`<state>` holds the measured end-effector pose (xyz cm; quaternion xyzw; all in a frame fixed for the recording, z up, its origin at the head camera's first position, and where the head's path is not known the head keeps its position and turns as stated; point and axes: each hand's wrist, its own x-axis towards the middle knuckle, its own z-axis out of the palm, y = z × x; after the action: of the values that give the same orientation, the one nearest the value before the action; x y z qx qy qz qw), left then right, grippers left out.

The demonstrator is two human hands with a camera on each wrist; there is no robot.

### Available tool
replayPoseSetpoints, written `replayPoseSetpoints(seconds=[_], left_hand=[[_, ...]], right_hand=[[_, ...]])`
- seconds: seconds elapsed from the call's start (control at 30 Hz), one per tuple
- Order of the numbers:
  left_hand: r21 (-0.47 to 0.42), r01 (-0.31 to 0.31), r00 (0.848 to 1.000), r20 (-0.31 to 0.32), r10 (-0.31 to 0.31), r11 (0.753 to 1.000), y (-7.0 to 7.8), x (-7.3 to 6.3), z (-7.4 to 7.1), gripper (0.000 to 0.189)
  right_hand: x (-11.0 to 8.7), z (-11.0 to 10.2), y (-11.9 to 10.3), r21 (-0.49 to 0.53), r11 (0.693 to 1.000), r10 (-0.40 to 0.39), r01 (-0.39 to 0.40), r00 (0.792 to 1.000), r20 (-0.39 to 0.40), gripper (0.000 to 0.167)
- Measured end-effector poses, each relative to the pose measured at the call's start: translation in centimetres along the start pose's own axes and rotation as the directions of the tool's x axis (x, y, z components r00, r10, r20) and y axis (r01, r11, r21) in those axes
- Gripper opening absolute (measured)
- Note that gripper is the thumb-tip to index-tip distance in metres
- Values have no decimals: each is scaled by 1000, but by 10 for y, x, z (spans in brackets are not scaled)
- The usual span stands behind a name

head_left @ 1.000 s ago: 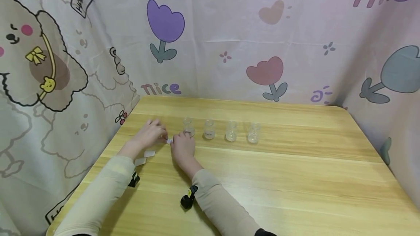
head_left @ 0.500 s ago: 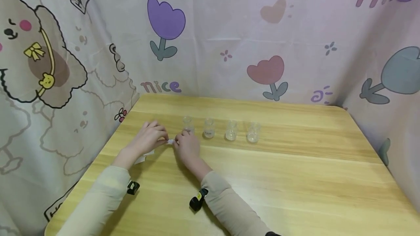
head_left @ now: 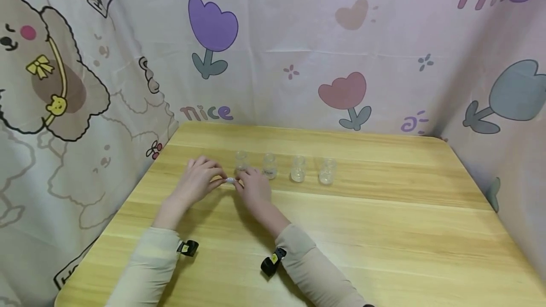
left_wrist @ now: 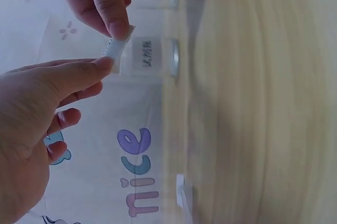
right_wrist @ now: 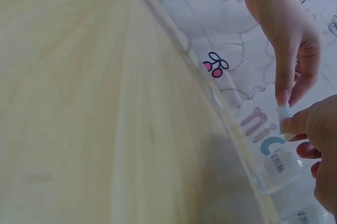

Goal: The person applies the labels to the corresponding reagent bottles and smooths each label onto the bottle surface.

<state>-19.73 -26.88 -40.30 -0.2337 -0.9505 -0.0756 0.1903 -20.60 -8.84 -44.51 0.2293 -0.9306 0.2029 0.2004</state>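
Note:
Between my two hands is a small white label [head_left: 231, 180] with dark printing. My left hand [head_left: 196, 181] pinches one end of it between thumb and finger, its other fingers loosely bent in the left wrist view. The opposite end is pinched by my right hand [head_left: 256, 188]. Tilted, the label [left_wrist: 115, 49] is held up in front of the row of small clear glass bottles. The leftmost bottle [head_left: 241, 156] and the bottle [head_left: 269, 161] beside it each carry a white label with dark characters. Part of the leftmost one is hidden behind my right hand.
To the right stand two more glass bottles, one [head_left: 298, 170] and another [head_left: 327, 173], with no label showing. White paper slips [left_wrist: 181, 190] lie on the wooden table [head_left: 384, 231], hidden by my left arm in the head view. A patterned curtain [head_left: 264, 22] hangs behind.
Both hands have shifted a little to the right with the label pinched between them. The white slips on the table have become hidden behind the left hand and arm in the head view.

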Motion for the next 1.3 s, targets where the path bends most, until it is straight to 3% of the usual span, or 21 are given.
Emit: replayPoseSetpoints(seconds=[0.37, 0.77, 0.93, 1.2, 1.3], left_hand=[[-92, 24, 992, -121, -36, 995, 22, 6, -1, 11], [-255, 4, 966, -248, -69, 967, 52, 24, 13, 13], [-273, -47, 949, -311, -42, 961, 63, 32, 23, 12], [-252, -148, 901, -432, 26, 957, 78, 41, 39, 15], [-253, -174, 885, -463, 39, 952, 82, 42, 47, 17]], right_hand=[[-8, -20, 15, -1, 997, -74, 75, 987, -145, 14], [-17, -39, 46, 56, 991, -102, 125, 945, -312, 11], [-23, -44, 62, 28, 989, -126, 147, 920, -372, 10], [-30, -55, 83, 29, 978, -174, 206, 885, -431, 11], [-34, -59, 89, 19, 977, -185, 213, 887, -423, 11]])
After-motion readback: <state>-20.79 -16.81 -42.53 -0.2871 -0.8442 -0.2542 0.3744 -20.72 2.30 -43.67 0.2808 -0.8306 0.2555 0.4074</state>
